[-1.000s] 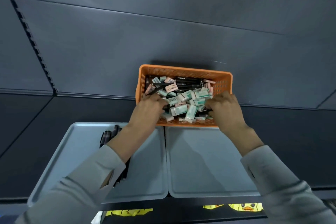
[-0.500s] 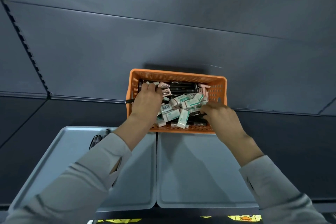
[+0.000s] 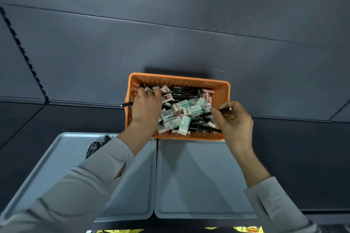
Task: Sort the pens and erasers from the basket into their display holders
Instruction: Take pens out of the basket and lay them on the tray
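Counter point(image 3: 189, 43): dark grey, panelled, with seams running across it; it carried the basket and both trays.
Basket point(image 3: 180, 79): orange, perforated, standing at the far edge of the trays and straddling the gap between them.
Erasers point(image 3: 186, 109): a loose heap of white blocks in green sleeves, plus a few pink ones, piled mid-basket between the two hands.
Loose pens point(image 3: 181, 91): black, lying along the basket's far wall and under the erasers.
Left hand point(image 3: 146, 106): inside the basket's left end, palm down, fingers curled onto the contents at the far-left corner; it gripped a pen.
Black pen point(image 3: 126, 104): held under the left hand, its end jutting out leftward past the basket's left wall.
Right hand point(image 3: 234, 121): raised over the basket's near-right corner, fingertips pinching a pen.
Silver-tipped pen point(image 3: 225, 109): held in the right hand's pinch, lying roughly level above the erasers, the silver tip toward the right.
Left tray point(image 3: 56, 157): pale grey, near the person, partly covered by the left sleeve point(image 3: 85, 185).
Sorted pens point(image 3: 96, 145): a few black ones lying together in the left tray, just beside the left forearm.
Right tray point(image 3: 198, 176): pale grey, touching the left tray, beneath the right forearm.
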Available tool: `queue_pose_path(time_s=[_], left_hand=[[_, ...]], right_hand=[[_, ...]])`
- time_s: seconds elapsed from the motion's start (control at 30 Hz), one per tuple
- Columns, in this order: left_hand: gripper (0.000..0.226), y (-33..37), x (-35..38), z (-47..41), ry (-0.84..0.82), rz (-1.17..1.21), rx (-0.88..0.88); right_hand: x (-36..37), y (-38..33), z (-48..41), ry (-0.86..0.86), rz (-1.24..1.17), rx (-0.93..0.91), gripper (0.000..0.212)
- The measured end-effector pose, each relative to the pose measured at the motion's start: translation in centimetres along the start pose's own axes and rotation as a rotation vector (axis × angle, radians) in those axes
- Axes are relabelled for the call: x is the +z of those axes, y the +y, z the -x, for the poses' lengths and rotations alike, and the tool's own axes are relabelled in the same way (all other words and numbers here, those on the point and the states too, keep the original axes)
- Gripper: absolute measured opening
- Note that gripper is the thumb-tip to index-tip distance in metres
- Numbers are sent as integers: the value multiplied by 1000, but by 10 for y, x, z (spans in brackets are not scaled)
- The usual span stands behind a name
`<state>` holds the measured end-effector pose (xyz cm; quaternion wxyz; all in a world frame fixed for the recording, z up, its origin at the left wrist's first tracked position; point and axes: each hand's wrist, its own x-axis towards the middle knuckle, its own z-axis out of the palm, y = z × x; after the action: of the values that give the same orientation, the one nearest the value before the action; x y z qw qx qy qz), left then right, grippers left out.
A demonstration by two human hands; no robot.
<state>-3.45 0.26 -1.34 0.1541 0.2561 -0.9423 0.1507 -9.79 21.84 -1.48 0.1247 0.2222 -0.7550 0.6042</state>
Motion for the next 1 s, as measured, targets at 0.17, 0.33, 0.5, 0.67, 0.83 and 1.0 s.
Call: queue_pose_path(time_s=[0.17, 0.33, 0.5, 0.67, 0.83, 1.0], left_hand=[[21, 4, -14, 11, 105, 113, -2], [6, -3, -21, 33, -17, 839, -114], [20, -7, -28, 59, -282, 1794, -355], [19, -9, -23, 78, -237, 1929, -508], [30, -28, -7, 117, -162, 1253, -426], [32, -51, 4, 157, -273, 651, -283]], right_hand=[[0, 22, 5, -140, 323, -152, 20], [4, 25, 3, -303, 695, -338, 18], [2, 16, 2, -252, 617, -401, 11], [2, 8, 6, -272, 317, -239, 19], [14, 0, 43, -433, 131, -179, 16], [30, 2, 100, -603, 288, -217, 11]])
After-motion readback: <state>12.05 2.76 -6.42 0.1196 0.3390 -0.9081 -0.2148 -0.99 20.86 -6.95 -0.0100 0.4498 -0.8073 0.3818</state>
